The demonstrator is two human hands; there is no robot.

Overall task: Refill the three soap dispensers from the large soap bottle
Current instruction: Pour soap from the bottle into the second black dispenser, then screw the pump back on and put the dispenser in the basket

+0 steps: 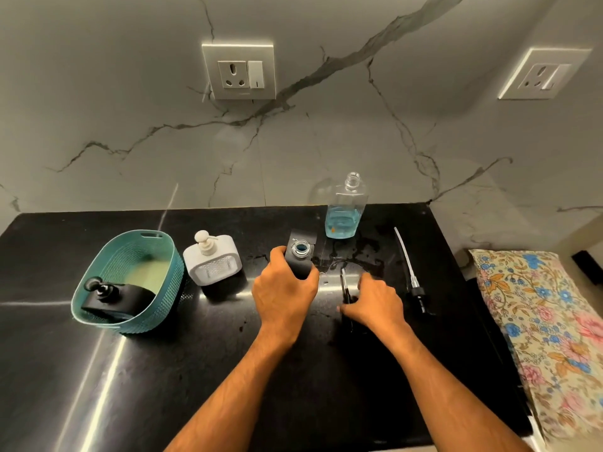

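An open black soap dispenser (299, 252) stands on the black counter (208, 353), blue soap visible in its neck. My left hand (283, 293) grips its body from the near side. Just to the right, my right hand (375, 300) rests on the counter and curls around a black pump head (344, 285) whose thin tube points away from me. The large clear soap bottle (344, 210) stands uncapped at the back, about a third full of blue soap. A white dispenser (213, 261) with its pump on stands to the left. A second black dispenser (114, 298) lies in a teal basket (98, 272).
A long pump with a white tube (411, 274) lies on the counter to the right of my right hand. Wet spots (355, 252) mark the counter near the large bottle. A floral cloth (551, 324) lies past the counter's right edge. Wall sockets (239, 71) sit on the marble backsplash.
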